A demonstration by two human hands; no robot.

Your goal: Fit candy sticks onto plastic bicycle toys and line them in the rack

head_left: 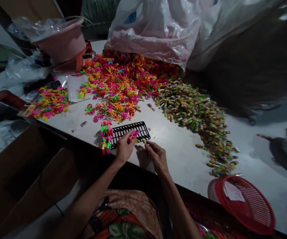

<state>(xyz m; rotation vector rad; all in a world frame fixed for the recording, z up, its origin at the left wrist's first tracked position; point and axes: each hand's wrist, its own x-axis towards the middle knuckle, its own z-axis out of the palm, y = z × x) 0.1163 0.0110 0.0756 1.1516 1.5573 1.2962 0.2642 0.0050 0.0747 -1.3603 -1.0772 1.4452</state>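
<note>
White and dimly lit, the table (183, 156) is carrying a heap of neon plastic pieces (123, 79) at the far left, spilling from a clear bag (155, 30), while a band of wrapped candies (198, 116) is curving down the right. At the near edge, the left hand (124, 148) is resting on a black grid tray (130, 131) and pinching a pink piece (133, 135) between thumb and fingers; that piece is lying just above the tray's near rail, its long axis slanting from near left to far right. The tray itself is running lengthwise left to right, tilted slightly farther at its right end, with a cluster of pink and green pieces (106, 136) sitting at its left end. The right hand (157, 156) is hovering just right of the tray, fingers curled and pinching a small candy (144, 141) at the fingertips, close to the left hand. A red basket (248, 202) is lying at the near right; a pink tub (64, 41) is standing at the far left.
</note>
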